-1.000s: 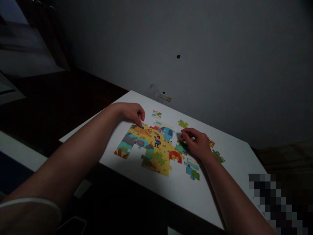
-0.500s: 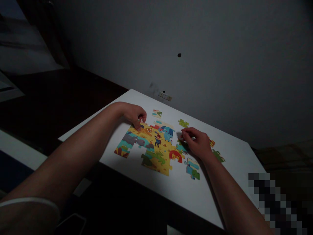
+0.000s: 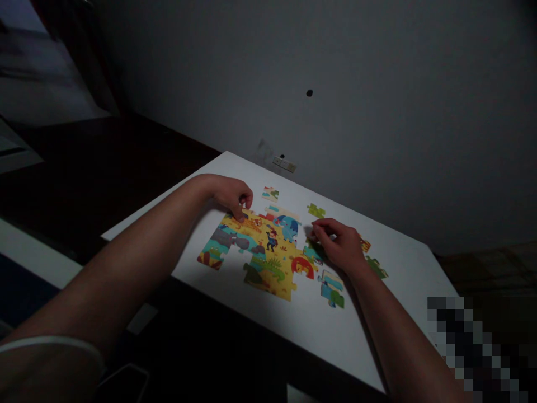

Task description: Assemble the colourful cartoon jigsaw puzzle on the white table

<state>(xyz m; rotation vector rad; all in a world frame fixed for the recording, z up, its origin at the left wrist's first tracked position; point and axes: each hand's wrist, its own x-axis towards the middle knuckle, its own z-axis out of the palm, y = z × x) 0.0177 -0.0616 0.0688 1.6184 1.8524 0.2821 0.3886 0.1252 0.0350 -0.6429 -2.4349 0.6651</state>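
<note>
A partly joined jigsaw puzzle point(image 3: 272, 263) with cartoon animals lies on the white table point(image 3: 251, 330). At its upper left edge is my left hand point(image 3: 232, 197), fingers curled and thumb down on a puzzle piece point(image 3: 237, 220) there. My right hand point(image 3: 338, 240) hovers by the puzzle's right side, near the blue elephant point(image 3: 287, 228). Its thumb and fingertips are pinched together; whether they hold anything is hidden. Below that hand, a blue-green piece point(image 3: 312, 253) is partly covered. The puzzle has a gap at its near edge, beside the grey hippo point(image 3: 229, 238).
Loose pieces lie around: one point(image 3: 271, 193) beyond the puzzle, a green one point(image 3: 316, 210) at the back, a joined pair point(image 3: 331, 289) at near right. A striped piece point(image 3: 364, 244) and a green piece point(image 3: 376, 267) lie behind my right wrist. A wall point(image 3: 377, 140) with a socket point(image 3: 284, 164) stands behind.
The view has shifted very slightly. Both hands keep almost the same place and pose, and the pieces lie as before.
</note>
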